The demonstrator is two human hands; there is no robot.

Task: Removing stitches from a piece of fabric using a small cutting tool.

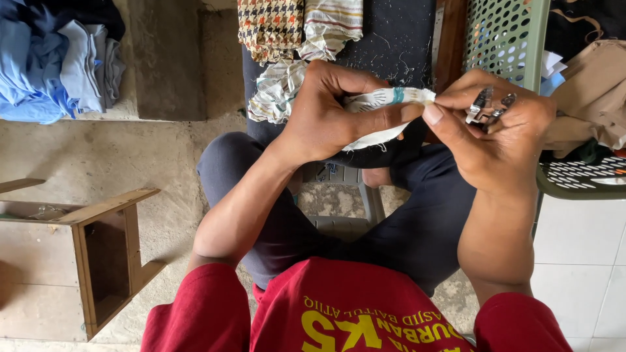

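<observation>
Head view looks straight down on my lap as I sit on a small grey stool [342,208]. My left hand [326,114] is curled tight around a strip of pale printed cloth [385,101], thumb and forefinger pinching its edge just left of centre. My right hand [499,140] meets it at three o'clock, thumb pressed on the same cloth end, while the other fingers are folded around a small metal thread snip [489,107], whose tips poke out at twelve o'clock from that hand. The rest of the cloth trails off to ten o'clock of my left hand and bunches on a dark fabric surface [398,39] littered with thread scraps.

At twelve o'clock lie a houndstooth cloth piece [268,26] and a striped one [332,23]. A green perforated plastic basket [505,36] stands at one o'clock, just behind my right hand, with tan fabric [590,91] heaped to its right at three o'clock. A pile of blue and grey garments [55,62] sits at ten o'clock, well apart. An open wooden box frame [104,254] stands on the concrete floor [150,163] at eight o'clock. My knees in dark trousers [424,228] hide most of the stool.
</observation>
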